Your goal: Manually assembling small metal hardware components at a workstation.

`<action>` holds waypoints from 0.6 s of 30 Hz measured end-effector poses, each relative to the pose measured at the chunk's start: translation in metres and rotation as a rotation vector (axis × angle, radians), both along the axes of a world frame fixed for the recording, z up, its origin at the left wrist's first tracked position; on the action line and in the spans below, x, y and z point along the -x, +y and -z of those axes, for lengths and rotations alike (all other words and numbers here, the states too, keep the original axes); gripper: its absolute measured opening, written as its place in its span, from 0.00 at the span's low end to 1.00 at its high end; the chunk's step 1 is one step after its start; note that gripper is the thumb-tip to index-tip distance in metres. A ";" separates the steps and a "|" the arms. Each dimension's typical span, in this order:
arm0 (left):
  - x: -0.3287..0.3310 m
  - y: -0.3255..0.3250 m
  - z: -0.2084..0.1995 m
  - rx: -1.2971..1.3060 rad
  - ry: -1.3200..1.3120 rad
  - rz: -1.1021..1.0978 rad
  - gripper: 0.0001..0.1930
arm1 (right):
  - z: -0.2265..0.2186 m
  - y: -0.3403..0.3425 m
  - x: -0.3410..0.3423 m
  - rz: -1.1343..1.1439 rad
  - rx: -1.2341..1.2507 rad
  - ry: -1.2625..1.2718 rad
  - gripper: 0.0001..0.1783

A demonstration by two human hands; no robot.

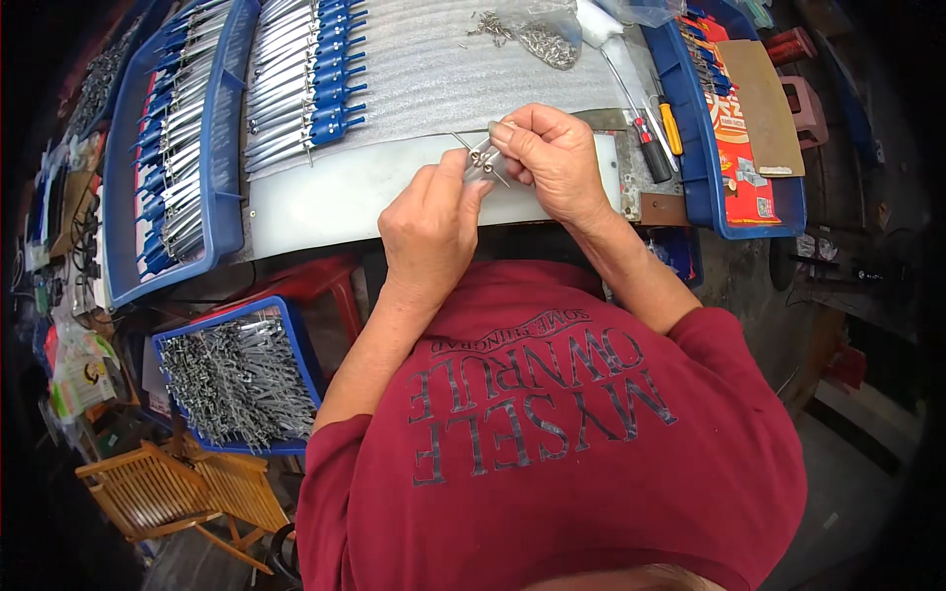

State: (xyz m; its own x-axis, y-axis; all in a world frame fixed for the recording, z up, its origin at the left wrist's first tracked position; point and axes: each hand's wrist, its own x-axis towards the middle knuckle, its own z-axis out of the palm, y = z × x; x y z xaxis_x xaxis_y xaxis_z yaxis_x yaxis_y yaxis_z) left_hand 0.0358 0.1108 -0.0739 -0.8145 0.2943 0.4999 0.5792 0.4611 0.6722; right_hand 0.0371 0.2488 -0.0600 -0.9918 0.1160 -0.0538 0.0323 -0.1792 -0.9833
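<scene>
Above the near edge of a white board [335, 202], my two hands meet around a small shiny metal part [481, 159] with thin rods and round ends. My left hand [429, 225] pinches it from the left, fingers closed. From the other side, my right hand [554, 163] grips it between thumb and curled fingers. The fingers cover much of the part, so its full shape is hidden. To the left on the foam-covered bench lies a row of long silver pieces with blue ends [305, 84].
Beyond my hands lies a plastic bag of small metal pins [548, 44]. Red-and-black [652, 153] and yellow-handled [672, 128] screwdrivers lie right, beside a blue tray [702, 187]. Another blue tray [225, 128] stands left. Below it are a metal-filled blue crate [305, 355] and wooden chair [148, 488].
</scene>
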 end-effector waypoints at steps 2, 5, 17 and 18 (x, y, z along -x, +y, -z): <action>0.001 -0.001 0.002 0.127 0.088 -0.020 0.14 | 0.000 -0.004 -0.001 0.048 0.007 -0.019 0.07; 0.002 -0.003 0.004 0.174 0.152 -0.030 0.14 | 0.005 -0.007 -0.003 0.063 -0.007 -0.028 0.06; 0.002 -0.011 0.003 0.157 0.123 0.014 0.13 | 0.009 0.009 -0.006 -0.058 0.136 -0.102 0.20; 0.002 -0.011 0.003 0.151 0.124 0.014 0.13 | 0.010 0.010 -0.005 -0.057 0.139 -0.104 0.20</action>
State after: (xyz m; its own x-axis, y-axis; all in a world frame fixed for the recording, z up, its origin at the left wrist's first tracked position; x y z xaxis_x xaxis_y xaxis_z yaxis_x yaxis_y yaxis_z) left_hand 0.0335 0.1000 -0.0768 -0.7448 0.3845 0.5454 0.6603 0.5428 0.5191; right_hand 0.0425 0.2593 -0.0698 -0.9848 0.0437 -0.1682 0.1468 -0.3082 -0.9399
